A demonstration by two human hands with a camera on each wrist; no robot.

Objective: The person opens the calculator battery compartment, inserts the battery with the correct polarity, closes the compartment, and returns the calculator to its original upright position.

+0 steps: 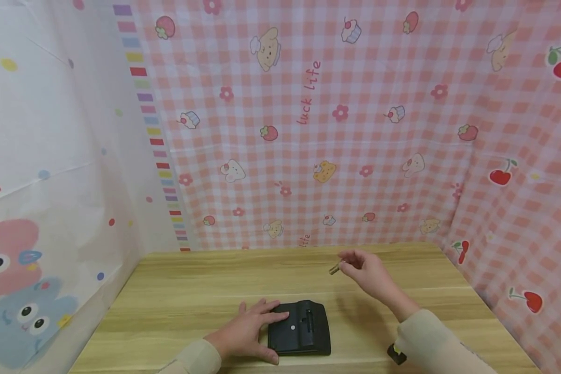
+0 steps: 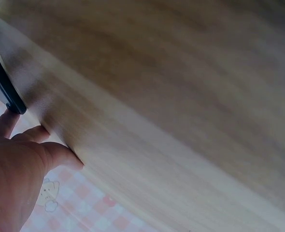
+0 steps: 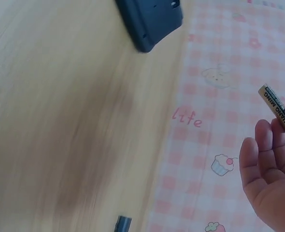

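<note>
Your right hand (image 1: 368, 271) pinches 1 battery (image 1: 334, 268); your left hand (image 1: 250, 332), spread, touches the device (image 1: 304, 330), short of the table (image 1: 191, 285)'s far edge.

Flat black plastic device (image 1: 300, 333) lies on light wood-grain table (image 1: 168, 301); left hand (image 1: 250, 332) rests on its left side. Slim gold-and-black cylindrical battery (image 1: 334, 268) is in right hand (image 1: 368, 272), behind and right of device. Small black object (image 1: 395, 355) sits right of device. Pink-and-white checked cloth (image 1: 308, 140) hangs behind table.
</note>
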